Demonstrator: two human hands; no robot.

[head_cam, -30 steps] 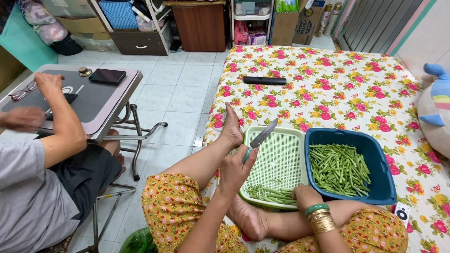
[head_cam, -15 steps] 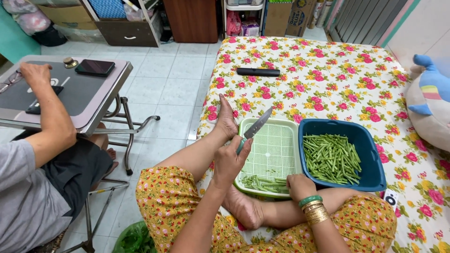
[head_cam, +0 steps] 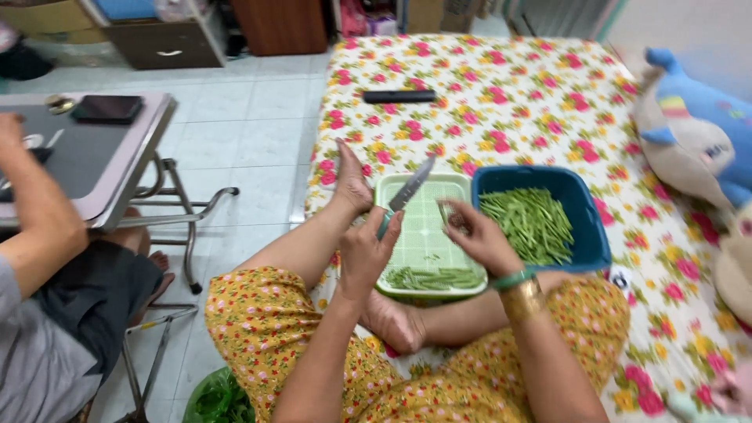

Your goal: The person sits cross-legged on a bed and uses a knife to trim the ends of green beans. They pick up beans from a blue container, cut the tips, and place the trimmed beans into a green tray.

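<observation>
A knife [head_cam: 409,190] is gripped by its handle in the left hand [head_cam: 368,252], the fingers being wrapped tight around it and the blade being pointed up and away over the light green tray [head_cam: 460,185]. The right hand [head_cam: 478,239] is held above the same tray with the fingers curled in narrowly; whether a piece of bean is pinched between them cannot be told. A small heap of long green beans [head_cam: 435,277] is seen lying along the near edge of the tray, while a larger pile of cut green beans [head_cam: 529,221] is held in the dark blue tub [head_cam: 583,200], which is set just beside the tray on its right and touching it. A green bangle and a gold bangle [head_cam: 523,296] are worn on the right wrist. Tray and tub are rested on a flowered mat [head_cam: 501,86], between the crossed legs clad in yellow flowered cloth. A black remote control [head_cam: 399,96] is seen farther off on the mat, and a blue and grey plush toy [head_cam: 693,137] is laid at the right edge. At the left, another person's arm [head_cam: 35,211] is rested on a folding table [head_cam: 117,160], on which a dark phone [head_cam: 107,108] is placed.
</observation>
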